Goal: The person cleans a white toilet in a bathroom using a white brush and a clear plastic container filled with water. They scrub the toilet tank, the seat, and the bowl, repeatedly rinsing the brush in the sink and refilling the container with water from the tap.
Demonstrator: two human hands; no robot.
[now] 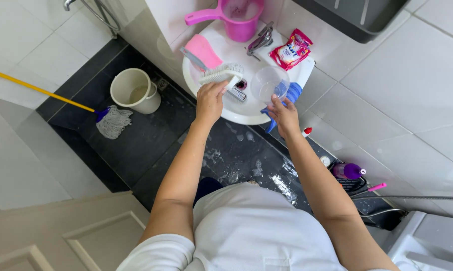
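From the head camera, looking straight down: the left hand (209,102) is wrapped around a white scrub brush (221,75), bristles down in the round white sink (246,116). The right hand (284,115) grips a clear plastic cup (269,83) tilted over the basin, a blue cloth (289,95) just behind it. Best handling, I'd judge: keep the cup low over the bowl and the brush flat, strokes short. A pink jug (239,20) sits by the tap (261,39); bucket (134,90) and mop (112,120) wait on the dark floor.
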